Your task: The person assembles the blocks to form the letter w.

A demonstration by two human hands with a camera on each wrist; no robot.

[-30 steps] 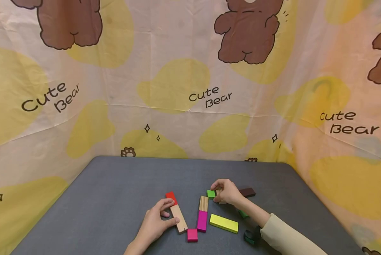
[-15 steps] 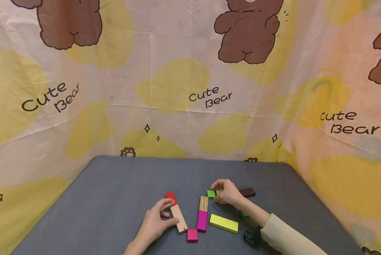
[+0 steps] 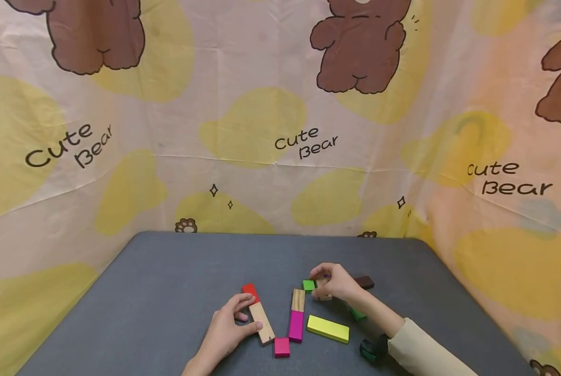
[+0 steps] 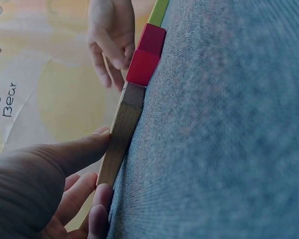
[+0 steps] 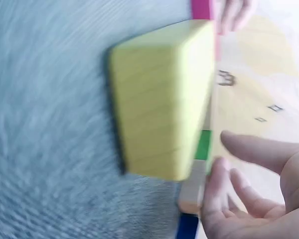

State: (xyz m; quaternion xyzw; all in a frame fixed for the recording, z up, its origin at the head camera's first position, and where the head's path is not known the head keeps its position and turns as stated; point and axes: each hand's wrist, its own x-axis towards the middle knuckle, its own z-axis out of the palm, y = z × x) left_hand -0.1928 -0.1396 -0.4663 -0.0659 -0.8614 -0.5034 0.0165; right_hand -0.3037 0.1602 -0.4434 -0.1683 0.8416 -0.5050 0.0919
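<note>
In the head view, my left hand point(image 3: 228, 326) rests along the left side of a plain wooden block point(image 3: 261, 324) and a red block point(image 3: 250, 293) behind it. Its thumb touches the wooden block while a finger reaches the red one. My right hand point(image 3: 335, 284) is over a pale wooden block point(image 5: 192, 186), mostly covered by the fingers in the head view. A bright green block point(image 3: 308, 286) lies just left of those fingers. In the right wrist view the thumb stands apart from the blocks, and a blue block point(image 5: 187, 226) shows beside the pale one.
A pink cube point(image 3: 282, 347), a magenta block point(image 3: 296, 327) and a striped wooden block point(image 3: 298, 300) lie between the hands. Right of them is a yellow block point(image 3: 328, 329). Dark brown point(image 3: 366, 282) and green point(image 3: 357, 314) blocks lie around the right forearm. A printed cloth point(image 3: 242, 125) backs the table.
The head view has shifted slightly. A bit of blue now shows between my right fingers, which have moved very slightly. My left hand and the blocks stay put.
</note>
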